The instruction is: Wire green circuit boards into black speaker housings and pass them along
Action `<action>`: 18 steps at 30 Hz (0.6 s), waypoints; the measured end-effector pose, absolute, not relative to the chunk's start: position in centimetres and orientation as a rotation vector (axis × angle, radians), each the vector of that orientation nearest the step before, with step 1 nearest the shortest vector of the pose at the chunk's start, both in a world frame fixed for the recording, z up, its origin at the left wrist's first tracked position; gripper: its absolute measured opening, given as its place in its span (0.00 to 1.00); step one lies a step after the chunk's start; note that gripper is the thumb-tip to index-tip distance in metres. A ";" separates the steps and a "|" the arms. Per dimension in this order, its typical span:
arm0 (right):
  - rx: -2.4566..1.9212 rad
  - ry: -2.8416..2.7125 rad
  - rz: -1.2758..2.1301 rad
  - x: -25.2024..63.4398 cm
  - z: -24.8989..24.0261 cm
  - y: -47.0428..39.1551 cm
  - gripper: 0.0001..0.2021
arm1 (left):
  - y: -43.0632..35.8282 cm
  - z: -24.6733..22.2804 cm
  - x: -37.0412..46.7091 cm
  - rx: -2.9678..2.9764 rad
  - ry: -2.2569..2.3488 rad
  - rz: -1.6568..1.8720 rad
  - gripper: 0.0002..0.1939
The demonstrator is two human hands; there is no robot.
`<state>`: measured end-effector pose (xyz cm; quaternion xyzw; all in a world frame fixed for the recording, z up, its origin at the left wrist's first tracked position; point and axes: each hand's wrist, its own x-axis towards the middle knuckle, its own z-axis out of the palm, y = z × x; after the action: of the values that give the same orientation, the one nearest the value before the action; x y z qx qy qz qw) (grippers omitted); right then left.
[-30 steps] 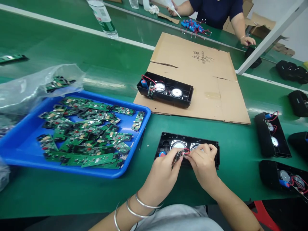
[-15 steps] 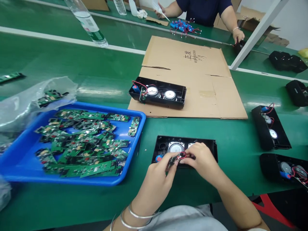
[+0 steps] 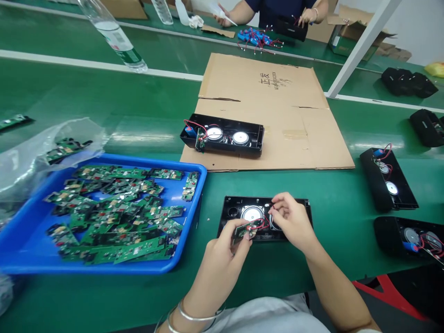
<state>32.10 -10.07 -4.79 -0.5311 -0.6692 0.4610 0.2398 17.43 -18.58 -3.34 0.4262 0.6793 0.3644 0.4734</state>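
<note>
While the left hand (image 3: 222,254) pinches a circuit board (image 3: 243,232) over the black housing (image 3: 270,236) and the right hand (image 3: 292,223) curls above it, grip unclear, cardboard (image 3: 263,115) beyond reads "正发", smaller print illegible, the label (image 3: 120,42) on the bottle (image 3: 104,24) likewise unreadable.

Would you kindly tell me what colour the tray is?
The tray is blue, clearest in head view.
</note>
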 end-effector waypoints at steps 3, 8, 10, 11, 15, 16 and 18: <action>-1.286 -1.670 1.319 34.2 -5.3 -10.9 0.03 | -18.3 -4.0 18.0 1.032 1.658 0.961 0.12; -1.050 -1.980 0.989 34.5 -5.0 -12.3 0.06 | -17.7 -4.4 18.5 0.988 1.655 0.977 0.15; -0.990 -2.099 0.852 34.0 -4.9 -12.7 0.08 | -17.6 -4.3 18.5 0.972 1.639 0.979 0.15; -0.989 -2.135 0.791 33.7 -5.0 -12.8 0.08 | -17.5 -4.2 18.5 0.970 1.628 0.981 0.15; -1.009 -2.226 0.587 32.8 -5.7 -13.0 0.10 | -17.5 -4.0 18.4 0.984 1.609 0.980 0.14; -1.006 -2.249 0.545 32.7 -5.8 -13.0 0.11 | -17.5 -4.0 18.3 0.997 1.614 0.979 0.14; -1.001 -2.296 0.473 32.6 -5.9 -12.9 0.12 | -17.6 -3.9 18.3 1.032 1.630 0.977 0.13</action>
<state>32.60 -12.94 -5.94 -0.3755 -0.8615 0.1775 0.2920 18.31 -17.57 -3.94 0.4210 0.6654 0.3989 0.4701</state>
